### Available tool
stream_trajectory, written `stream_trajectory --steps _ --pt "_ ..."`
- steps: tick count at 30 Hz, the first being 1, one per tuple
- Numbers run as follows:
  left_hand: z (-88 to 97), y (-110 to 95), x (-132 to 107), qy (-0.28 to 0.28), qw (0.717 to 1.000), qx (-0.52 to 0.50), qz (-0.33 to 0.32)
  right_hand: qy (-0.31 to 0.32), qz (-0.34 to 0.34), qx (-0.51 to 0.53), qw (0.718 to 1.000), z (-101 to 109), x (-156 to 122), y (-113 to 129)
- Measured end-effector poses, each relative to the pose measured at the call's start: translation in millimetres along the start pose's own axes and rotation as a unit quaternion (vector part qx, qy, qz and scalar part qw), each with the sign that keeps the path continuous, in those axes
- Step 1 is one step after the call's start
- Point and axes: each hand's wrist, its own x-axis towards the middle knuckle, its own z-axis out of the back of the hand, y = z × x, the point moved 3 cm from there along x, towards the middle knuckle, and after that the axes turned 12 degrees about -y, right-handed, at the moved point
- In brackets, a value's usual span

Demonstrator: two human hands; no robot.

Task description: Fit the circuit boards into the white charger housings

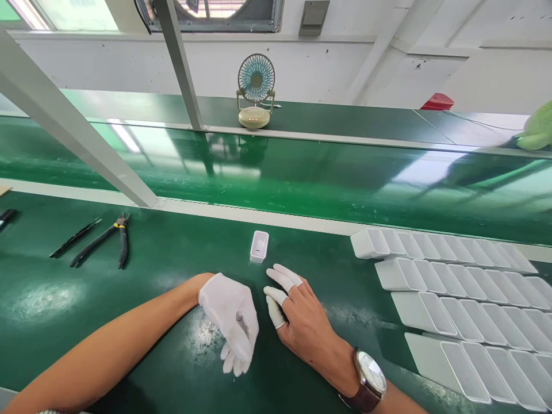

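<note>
My left hand [230, 319] wears a white glove and lies flat on the green bench, fingers stretched toward me, holding nothing. My right hand [302, 316] rests beside it with white finger cots on three fingertips, fingers spread and loosely curved on the surface, empty. A wristwatch with a brown strap [370, 379] sits on my right wrist. A small white rectangular case [259, 246] stands on the bench just beyond both hands, untouched.
Several rows of white plastic trays [448, 287] lie overlapped at the right. Pliers [116, 238] and black tweezers [75, 237] lie at the left. A conveyor belt [302, 178] runs across behind the bench, with a small desk fan [255, 92] beyond it. A slanted metal post [77, 135] crosses the left.
</note>
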Motion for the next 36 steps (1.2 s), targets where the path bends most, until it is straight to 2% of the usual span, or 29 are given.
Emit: stream_trajectory --steps 10,15,20,30,36 --pt "-1.5 -1.8 -1.5 -0.013 0.999 -0.034 0.033 -0.003 0.009 0.010 1.000 -0.1 1.1 0.5" --pt "-0.5 1.5 -0.4 -0.009 0.999 -0.027 0.026 -0.005 -0.022 0.039 0.999 2.1 3.0 1.5" --pt "-1.7 0.2 -0.6 -0.008 0.999 -0.047 0.018 -0.006 -0.025 0.031 0.999 2.2 2.7 0.4" --pt "-0.2 2.5 4.6 0.010 0.996 -0.083 0.018 -0.004 0.001 -0.003 1.000 -0.1 0.0 -0.1" --pt "0.8 14.9 8.5 -0.003 0.994 -0.109 -0.009 -0.016 0.044 -0.022 0.999 1.0 0.5 4.7"
